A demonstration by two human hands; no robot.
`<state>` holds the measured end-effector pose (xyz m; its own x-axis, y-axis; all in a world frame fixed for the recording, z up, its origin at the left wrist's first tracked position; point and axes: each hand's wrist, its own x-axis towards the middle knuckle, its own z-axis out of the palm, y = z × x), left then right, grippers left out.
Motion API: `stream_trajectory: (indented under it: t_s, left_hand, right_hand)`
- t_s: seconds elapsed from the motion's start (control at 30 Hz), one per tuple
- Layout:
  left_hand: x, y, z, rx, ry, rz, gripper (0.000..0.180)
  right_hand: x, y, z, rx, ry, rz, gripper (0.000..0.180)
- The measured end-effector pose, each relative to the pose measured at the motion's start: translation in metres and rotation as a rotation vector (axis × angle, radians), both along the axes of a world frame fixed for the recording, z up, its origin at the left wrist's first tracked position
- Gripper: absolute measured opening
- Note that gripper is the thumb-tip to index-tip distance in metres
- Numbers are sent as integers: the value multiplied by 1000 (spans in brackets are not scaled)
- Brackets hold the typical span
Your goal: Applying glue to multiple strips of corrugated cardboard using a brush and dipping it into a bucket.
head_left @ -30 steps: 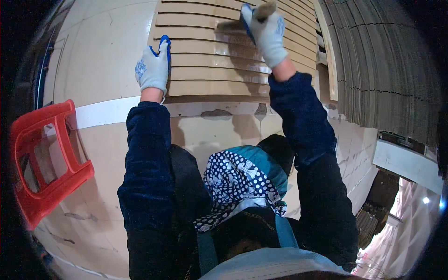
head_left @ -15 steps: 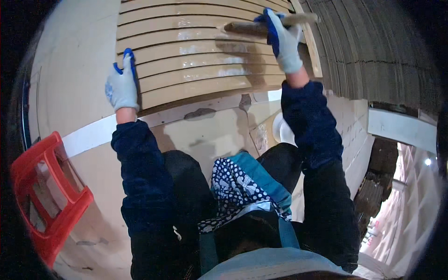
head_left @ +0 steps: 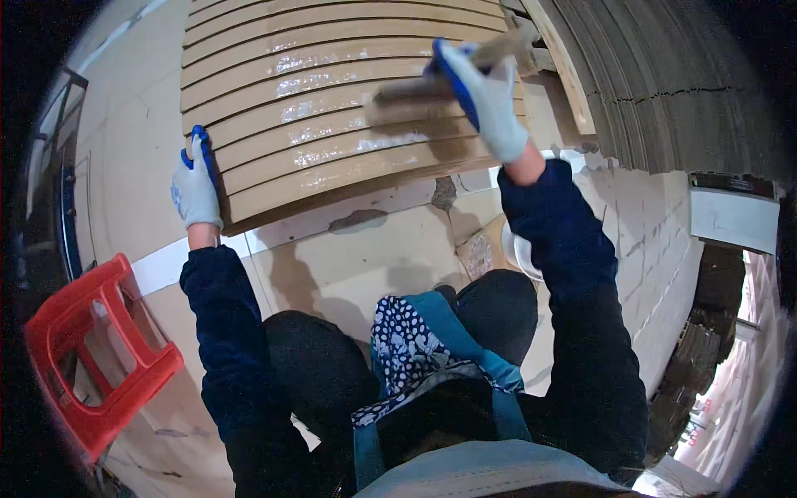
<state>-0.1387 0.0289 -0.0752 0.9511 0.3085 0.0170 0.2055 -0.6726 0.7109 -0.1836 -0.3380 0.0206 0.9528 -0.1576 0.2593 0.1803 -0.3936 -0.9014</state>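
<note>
In front of me lies a stack of tan cardboard sheets (head_left: 274,112), overlapped like steps so that only strips of each show. Wet, shiny streaks cross the middle of the strips. My left hand (head_left: 197,191), in a white glove with blue coating, rests against the near left edge of the stack with a finger stretched forward. In a matching glove, my right hand (head_left: 490,104) grips a flat brush (head_left: 411,90) over the right part of the strips. The brush is smeared by motion, and its bristles cannot be made out.
A red plastic stool (head_left: 124,332) stands on the tiled floor (head_left: 332,274) at my left. Beside my right knee is a white bowl (head_left: 521,249), partly hidden by my arm. Tall stacked grey-brown corrugated sheets (head_left: 664,83) rise at the far right, next to a wooden strip (head_left: 564,75).
The brush and my right hand have moved left and nearer over the strips. More wet shine shows on the cardboard. My left hand stays by the stack's edge as the view shifts.
</note>
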Motion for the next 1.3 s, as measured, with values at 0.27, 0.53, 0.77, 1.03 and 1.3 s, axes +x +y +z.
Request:
stream_trajectory:
  t_s: [0.27,0.53,0.77,1.03,1.3]
  left_hand:
    - [2,11,-18,-62,-131,-24,64]
    - [7,10,-11,174,-31,-13,64]
    - [11,-1,-6,185,-1,-42,63]
    - [14,13,-7,115,-33,-60,58]
    - [-25,33,54,143,198,-141,51]
  right_hand:
    - [-19,-17,-24,12,-82,-8,22]
    - [-53,-24,5,40,-50,13,21]
    - [1,-57,-4,-120,-198,60,20]
    - [-116,-33,-22,-78,-248,-25,22]
    - [-36,-60,-5,387,-200,79,23]
